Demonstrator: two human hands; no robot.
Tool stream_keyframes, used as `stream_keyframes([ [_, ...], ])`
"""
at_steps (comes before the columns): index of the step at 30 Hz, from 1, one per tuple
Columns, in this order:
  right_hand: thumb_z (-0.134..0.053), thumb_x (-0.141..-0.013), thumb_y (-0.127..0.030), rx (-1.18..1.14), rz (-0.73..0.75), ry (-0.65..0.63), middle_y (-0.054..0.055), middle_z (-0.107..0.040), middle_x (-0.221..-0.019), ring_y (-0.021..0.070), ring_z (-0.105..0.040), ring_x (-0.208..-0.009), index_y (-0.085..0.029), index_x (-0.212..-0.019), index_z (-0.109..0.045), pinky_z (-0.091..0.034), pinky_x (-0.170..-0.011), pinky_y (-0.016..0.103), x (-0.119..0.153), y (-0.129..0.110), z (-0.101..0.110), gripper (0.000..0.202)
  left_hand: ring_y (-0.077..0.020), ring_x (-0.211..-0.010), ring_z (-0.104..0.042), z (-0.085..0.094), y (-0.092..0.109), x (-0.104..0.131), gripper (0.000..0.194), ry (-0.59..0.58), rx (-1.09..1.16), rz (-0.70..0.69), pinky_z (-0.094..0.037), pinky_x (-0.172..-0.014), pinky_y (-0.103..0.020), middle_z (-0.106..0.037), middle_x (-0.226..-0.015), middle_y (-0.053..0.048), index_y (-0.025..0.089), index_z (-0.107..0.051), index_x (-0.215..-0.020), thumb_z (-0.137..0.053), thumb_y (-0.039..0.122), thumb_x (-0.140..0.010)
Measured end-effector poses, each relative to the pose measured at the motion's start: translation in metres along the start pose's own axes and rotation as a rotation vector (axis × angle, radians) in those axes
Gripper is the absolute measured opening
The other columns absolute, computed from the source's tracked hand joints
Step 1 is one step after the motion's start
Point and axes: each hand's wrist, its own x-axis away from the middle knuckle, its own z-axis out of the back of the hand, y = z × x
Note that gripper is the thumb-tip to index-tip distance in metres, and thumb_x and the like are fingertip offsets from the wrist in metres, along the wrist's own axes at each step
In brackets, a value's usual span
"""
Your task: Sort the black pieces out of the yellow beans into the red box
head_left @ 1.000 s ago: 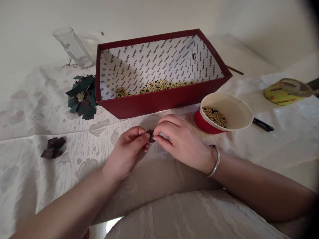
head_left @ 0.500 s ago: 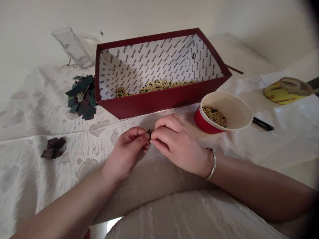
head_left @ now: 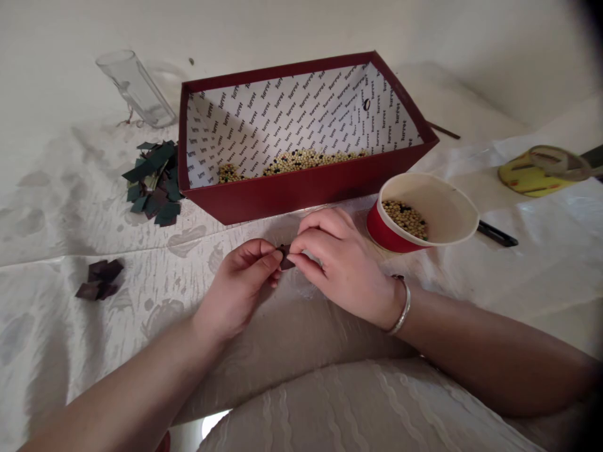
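Observation:
Between both hands is a small dark brown piece [head_left: 287,258], flat and thin like paper or leather. My left hand [head_left: 242,276] is closed, pinching its left side between thumb and forefinger. From the right, my right hand [head_left: 336,260] pinches the other edge with its fingertips. A tiny dark bit shows at the left fingertips, too small to name. Just beyond the hands stands a dark red box [head_left: 292,198] with pale and dark beads or seeds [head_left: 306,160] inside. A red paper tub [head_left: 393,231] right of my right hand holds more of them.
Dark green and brown cut pieces [head_left: 153,182] are heaped left of the box. Several brown pieces [head_left: 100,279] lie nearer on the cloth. A tilted clear glass [head_left: 141,94] is behind. At right are a yellow tin [head_left: 537,172] and a black-handled tool [head_left: 498,233].
My right fingertips have shifted slightly right and up, and more of the dark brown piece shows between the hands. My left hand stays almost still.

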Motion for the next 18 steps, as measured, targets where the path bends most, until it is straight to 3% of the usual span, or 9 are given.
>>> stream_keyframes([
  [6,-0.054,-0.094,-0.020,0.010,0.066,-0.050,0.004,-0.059,-0.096,0.0177,-0.049,-0.092,-0.018,-0.082,-0.062,-0.044,-0.087,0.035,0.001,-0.002,-0.002,0.014,-0.0102,-0.060,-0.048,0.000,0.000,0.000,0.015,-0.013,0.011,-0.010,-0.038,-0.058,-0.023,-0.056,-0.061,0.001,0.017,-0.062,-0.067,-0.068,0.024,-0.080],
  [9,-0.055,-0.093,-0.019,0.036,0.043,-0.007,0.006,-0.059,-0.097,0.0186,-0.051,-0.094,-0.018,-0.083,-0.062,-0.045,-0.088,0.036,-0.001,0.001,0.001,0.012,-0.0110,-0.060,-0.049,-0.001,0.000,0.000,0.014,0.002,0.015,-0.008,-0.039,-0.060,-0.025,-0.057,-0.062,0.000,0.018,-0.063,-0.068,-0.068,0.025,-0.079],
  [13,-0.059,-0.089,-0.018,0.073,-0.006,0.167,0.005,-0.060,-0.095,0.0180,-0.055,-0.094,-0.020,-0.081,-0.061,-0.046,-0.088,0.036,-0.003,0.005,0.016,0.009,-0.0113,-0.057,-0.048,-0.001,-0.001,-0.001,0.014,0.026,0.045,0.007,-0.038,-0.057,-0.025,-0.057,-0.059,0.001,0.019,-0.063,-0.067,-0.069,0.025,-0.078],
  [18,-0.065,-0.085,-0.019,0.155,-0.087,0.519,0.004,-0.062,-0.096,0.0201,-0.058,-0.098,-0.023,-0.084,-0.060,-0.046,-0.093,0.040,-0.006,0.010,0.044,0.006,-0.0115,-0.056,-0.048,0.000,-0.002,-0.002,0.013,0.056,0.170,0.026,-0.036,-0.056,-0.025,-0.057,-0.059,0.001,0.019,-0.061,-0.068,-0.068,0.023,-0.078],
])
